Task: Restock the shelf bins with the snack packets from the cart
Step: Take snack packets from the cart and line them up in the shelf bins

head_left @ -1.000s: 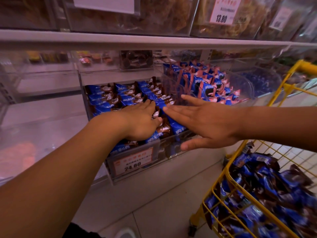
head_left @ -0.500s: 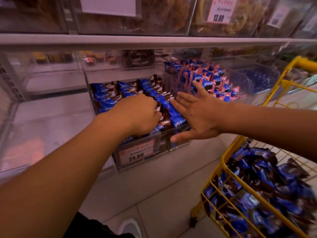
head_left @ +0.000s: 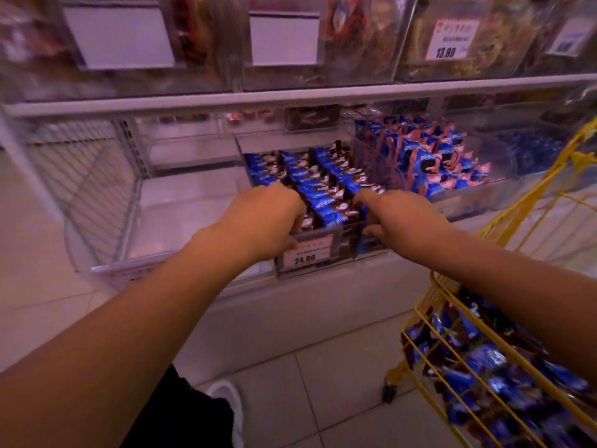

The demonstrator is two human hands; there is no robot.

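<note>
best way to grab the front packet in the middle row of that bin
Pinch the blue and brown packet by its two long sides, coming down from above. It lies flat at the front of the clear bin, between the left hand and right hand.

Bare forearms, no sleeves; black trousers [head_left: 181,415]; white shoe [head_left: 229,405]
</note>
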